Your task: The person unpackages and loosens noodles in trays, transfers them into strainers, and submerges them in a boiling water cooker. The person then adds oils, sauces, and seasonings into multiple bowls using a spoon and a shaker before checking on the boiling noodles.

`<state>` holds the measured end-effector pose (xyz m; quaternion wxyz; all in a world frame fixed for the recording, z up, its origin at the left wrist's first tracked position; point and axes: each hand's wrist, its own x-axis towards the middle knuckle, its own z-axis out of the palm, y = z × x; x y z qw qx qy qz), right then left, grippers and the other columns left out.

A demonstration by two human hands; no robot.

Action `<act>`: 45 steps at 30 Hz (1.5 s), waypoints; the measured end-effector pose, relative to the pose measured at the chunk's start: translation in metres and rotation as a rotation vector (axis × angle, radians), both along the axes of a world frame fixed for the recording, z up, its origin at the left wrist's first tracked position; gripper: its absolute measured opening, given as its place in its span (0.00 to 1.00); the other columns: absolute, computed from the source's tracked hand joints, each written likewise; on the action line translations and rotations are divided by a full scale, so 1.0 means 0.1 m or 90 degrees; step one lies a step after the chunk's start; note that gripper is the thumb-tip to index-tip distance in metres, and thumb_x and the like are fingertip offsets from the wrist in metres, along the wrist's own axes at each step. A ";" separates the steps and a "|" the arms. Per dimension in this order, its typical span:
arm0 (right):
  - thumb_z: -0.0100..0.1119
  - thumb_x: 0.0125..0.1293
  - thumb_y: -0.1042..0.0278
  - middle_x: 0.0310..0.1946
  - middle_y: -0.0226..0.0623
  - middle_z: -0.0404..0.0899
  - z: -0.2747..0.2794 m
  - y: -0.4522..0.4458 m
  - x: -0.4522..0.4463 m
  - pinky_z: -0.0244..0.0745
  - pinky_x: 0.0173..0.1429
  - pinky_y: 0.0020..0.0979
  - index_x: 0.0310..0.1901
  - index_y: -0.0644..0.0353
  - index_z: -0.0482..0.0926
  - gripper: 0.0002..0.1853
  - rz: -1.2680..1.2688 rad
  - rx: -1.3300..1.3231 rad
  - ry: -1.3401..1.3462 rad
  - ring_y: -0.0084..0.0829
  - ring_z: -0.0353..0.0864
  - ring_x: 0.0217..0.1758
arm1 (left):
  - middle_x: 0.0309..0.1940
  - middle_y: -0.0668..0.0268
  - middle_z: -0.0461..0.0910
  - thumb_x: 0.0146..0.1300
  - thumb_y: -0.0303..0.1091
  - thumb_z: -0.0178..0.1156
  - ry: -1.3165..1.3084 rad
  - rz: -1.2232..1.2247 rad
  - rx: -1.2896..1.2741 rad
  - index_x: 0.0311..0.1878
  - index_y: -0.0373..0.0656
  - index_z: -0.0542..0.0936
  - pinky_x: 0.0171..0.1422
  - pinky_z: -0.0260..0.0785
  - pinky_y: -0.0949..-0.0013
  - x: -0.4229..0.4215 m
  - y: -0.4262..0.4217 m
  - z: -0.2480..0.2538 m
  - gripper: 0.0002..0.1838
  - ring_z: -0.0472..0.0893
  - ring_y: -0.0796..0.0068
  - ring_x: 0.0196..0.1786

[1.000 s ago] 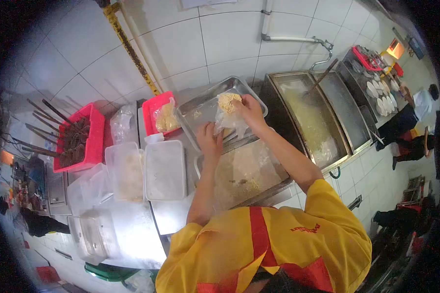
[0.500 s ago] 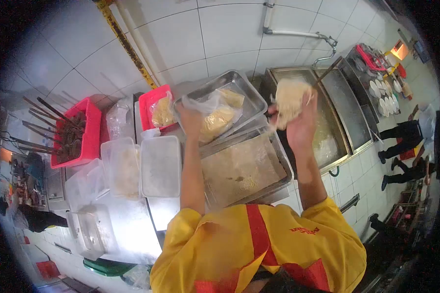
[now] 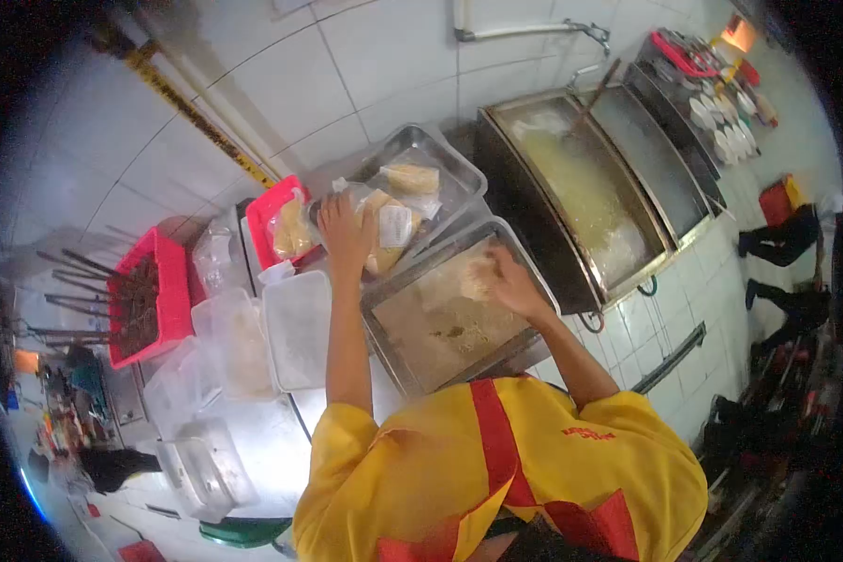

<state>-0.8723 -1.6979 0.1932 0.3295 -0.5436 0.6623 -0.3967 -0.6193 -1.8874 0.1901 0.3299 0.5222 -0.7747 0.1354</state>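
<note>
My left hand (image 3: 343, 229) rests on the clear bags of noodles (image 3: 391, 225) in the steel tray (image 3: 454, 167), its fingers spread over the plastic. My right hand (image 3: 510, 286) is over the lower tray (image 3: 412, 370), closed on a pale clump of noodles (image 3: 479, 281) and slightly blurred. Loose noodle bits lie on the brown surface inside that lower tray. Another noodle packet (image 3: 410, 178) sits farther back in the steel tray.
A red bin (image 3: 290, 229) with bagged noodles stands left of the trays. Clear plastic boxes (image 3: 297, 328) and a red crate (image 3: 150, 300) of long-handled strainers are farther left. A vat of cloudy liquid (image 3: 581, 192) is at right. Other people (image 3: 787, 234) stand beyond.
My right hand has moved from beside the vat down and left over the lower tray with the noodles. My left hand has shifted slightly left on the bags. The view has turned a little.
</note>
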 end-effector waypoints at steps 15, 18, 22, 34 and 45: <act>0.65 0.51 0.65 0.42 0.48 0.75 -0.09 0.51 0.21 0.68 0.56 0.42 0.43 0.66 0.76 0.19 0.024 -0.239 0.281 0.50 0.72 0.53 | 0.50 0.55 0.74 0.56 0.30 0.63 0.207 -0.195 0.328 0.49 0.39 0.77 0.64 0.61 0.55 0.22 2.28 0.00 0.16 0.70 0.50 0.58; 0.66 0.51 0.65 0.45 0.48 0.74 -0.25 0.53 0.15 0.69 0.55 0.42 0.47 0.62 0.77 0.21 0.087 -0.088 0.160 0.49 0.73 0.51 | 0.50 0.55 0.74 0.56 0.29 0.63 0.203 -0.188 0.332 0.48 0.39 0.77 0.63 0.62 0.55 0.20 2.29 0.13 0.16 0.70 0.51 0.58; 0.65 0.52 0.67 0.46 0.49 0.74 0.32 0.62 0.32 0.70 0.53 0.44 0.48 0.60 0.77 0.20 0.038 -0.286 0.156 0.52 0.75 0.46 | 0.49 0.54 0.75 0.57 0.29 0.62 0.233 -0.197 0.365 0.50 0.40 0.77 0.62 0.62 0.56 0.05 2.26 0.31 0.16 0.71 0.52 0.57; 0.60 0.53 0.63 0.48 0.48 0.71 -0.44 0.54 0.44 0.72 0.55 0.44 0.55 0.57 0.69 0.26 0.161 -0.099 0.195 0.49 0.73 0.55 | 0.45 0.54 0.76 0.62 0.35 0.59 0.322 -0.328 0.324 0.49 0.34 0.76 0.59 0.64 0.59 -0.43 2.09 0.13 0.16 0.74 0.58 0.49; 0.56 0.59 0.57 0.50 0.41 0.74 -0.14 0.79 0.41 0.67 0.59 0.51 0.49 0.46 0.76 0.16 0.189 -0.384 0.260 0.52 0.71 0.56 | 0.44 0.57 0.76 0.61 0.33 0.60 0.426 -0.320 0.398 0.55 0.36 0.72 0.52 0.69 0.65 -0.40 1.78 0.22 0.20 0.75 0.67 0.44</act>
